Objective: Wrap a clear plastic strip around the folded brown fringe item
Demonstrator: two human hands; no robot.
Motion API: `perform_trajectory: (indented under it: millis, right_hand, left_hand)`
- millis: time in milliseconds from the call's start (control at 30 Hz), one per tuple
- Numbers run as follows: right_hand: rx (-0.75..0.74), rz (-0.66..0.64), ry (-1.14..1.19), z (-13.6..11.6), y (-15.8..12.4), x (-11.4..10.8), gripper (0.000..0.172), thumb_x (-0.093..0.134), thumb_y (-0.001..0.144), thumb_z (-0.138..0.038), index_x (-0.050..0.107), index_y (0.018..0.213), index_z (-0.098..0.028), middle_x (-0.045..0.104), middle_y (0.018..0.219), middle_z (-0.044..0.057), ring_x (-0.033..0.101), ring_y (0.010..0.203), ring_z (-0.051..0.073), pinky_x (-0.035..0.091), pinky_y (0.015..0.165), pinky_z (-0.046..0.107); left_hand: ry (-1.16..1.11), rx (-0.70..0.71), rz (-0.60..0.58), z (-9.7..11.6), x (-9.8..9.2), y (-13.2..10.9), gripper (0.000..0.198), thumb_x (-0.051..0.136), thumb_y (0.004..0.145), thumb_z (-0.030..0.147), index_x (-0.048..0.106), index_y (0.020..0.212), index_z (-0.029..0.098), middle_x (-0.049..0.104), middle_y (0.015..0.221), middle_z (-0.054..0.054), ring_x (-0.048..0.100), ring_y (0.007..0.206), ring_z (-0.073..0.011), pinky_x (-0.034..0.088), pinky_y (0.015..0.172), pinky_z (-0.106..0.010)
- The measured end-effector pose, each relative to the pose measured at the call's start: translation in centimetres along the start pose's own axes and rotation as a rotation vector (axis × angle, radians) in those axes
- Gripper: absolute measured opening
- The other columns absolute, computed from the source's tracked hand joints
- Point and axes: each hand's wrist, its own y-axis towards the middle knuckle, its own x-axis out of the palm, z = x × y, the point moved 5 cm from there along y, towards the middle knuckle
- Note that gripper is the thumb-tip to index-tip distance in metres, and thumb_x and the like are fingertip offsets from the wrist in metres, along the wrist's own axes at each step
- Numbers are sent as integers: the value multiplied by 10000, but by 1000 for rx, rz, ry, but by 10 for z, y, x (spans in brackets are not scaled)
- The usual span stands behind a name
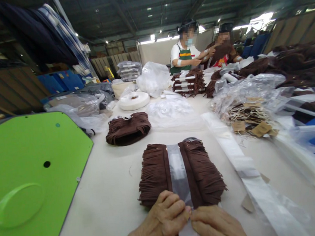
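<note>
**Left hand (168,218) and right hand (216,225) closed on a pale strip (177,168)**

The hands are met almost fingertip to fingertip at the near end of the strip, its edge apparently pinched between curled fingers and thumbs. Exactly how each thumb is placed cannot be told, as the undersides are hidden. The strip is laid along the middle of a brown fringed piece (154,171), which is rested on the white desk (102,184) directly in front of the person. By being gripped from both sides, the strip is presumably kept flat and straight, and the fringe is left hanging freely to either side.

The piece is set close to the person, probably so that both hands can be used without stretching. Beyond it, a second fringed piece (127,128) is placed to the left, well apart from the hands. Clear plastic bags (174,114) and a white roll (134,101) are kept farther back, seemingly within reach but out of the way. To the right, a long white band (239,158) is stretched across the surface, and cardboard tags (260,129) are heaped beside crumpled plastic (251,85). At the far end, a stack of fringed pieces (184,80) is stood near two co-workers (186,53).
</note>
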Motion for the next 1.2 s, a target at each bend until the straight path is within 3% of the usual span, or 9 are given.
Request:
perform_trajectory:
  millis: [167,233,367,500,567,733,800,967,1200]
  right_hand:
    - [243,-8,53,28,22,7,258,387,845,-100,620,885,-202,616,824,48,610,738,121,484,628,170]
    - [363,-66,83,39,21,16,266,378,849,-104,620,872,-211,581,836,37,597,739,113,472,628,159]
    - [521,-97,101,51,19,26,249,420,920,-265,603,758,-215,543,730,-3,573,644,104,446,573,162]
    - [594,-41,67,58,17,29,311,436,924,-364,584,694,-218,552,657,-22,572,598,107,433,558,176]
    - [605,-37,68,62,15,32,293,442,922,-373,592,718,-224,575,666,-25,586,606,110,437,573,179]
    - [609,-53,44,69,12,36,298,423,924,-375,601,735,-227,602,661,-25,606,607,121,442,562,187]
    - [627,-64,31,72,12,37,299,423,922,-370,603,728,-229,605,647,-28,607,593,124,438,545,191]
    - [671,-81,5,75,12,37,301,441,912,-368,589,692,-226,602,623,-30,607,567,130,434,526,195]
    - [652,-8,-14,76,13,41,198,431,914,-329,540,798,-210,621,618,-20,622,524,137,470,495,195]
  left_hand:
    - [-149,-210,197,-10,-1,-5,292,280,932,289,525,833,165,584,777,-45,537,765,-164,366,672,-318]
    - [-135,-318,236,-13,-2,-9,186,350,921,224,508,992,155,605,795,-49,552,753,-159,413,684,-299]
    - [-62,-484,299,-17,4,-20,398,413,903,248,343,1264,96,607,964,-116,583,825,-178,503,731,-281]
    - [104,-544,345,-17,7,-22,364,410,901,182,385,1252,88,560,1059,-151,573,950,-187,504,810,-297]
    - [251,-447,362,-14,1,-15,273,429,877,117,503,1139,103,570,1026,-132,557,976,-193,500,794,-283]
    - [503,-118,196,-7,1,4,238,423,884,118,624,1011,122,627,989,-75,555,901,-201,448,738,-303]
    - [539,-153,172,-11,5,5,277,378,896,113,624,1025,112,625,1052,-89,550,923,-216,419,717,-314]
    - [540,-264,272,-15,15,4,345,305,887,76,631,995,110,570,1210,-82,530,980,-217,357,697,-318]
    - [597,-288,-52,-19,17,6,387,252,925,153,557,1164,151,476,1330,-47,394,1206,-204,348,700,-280]
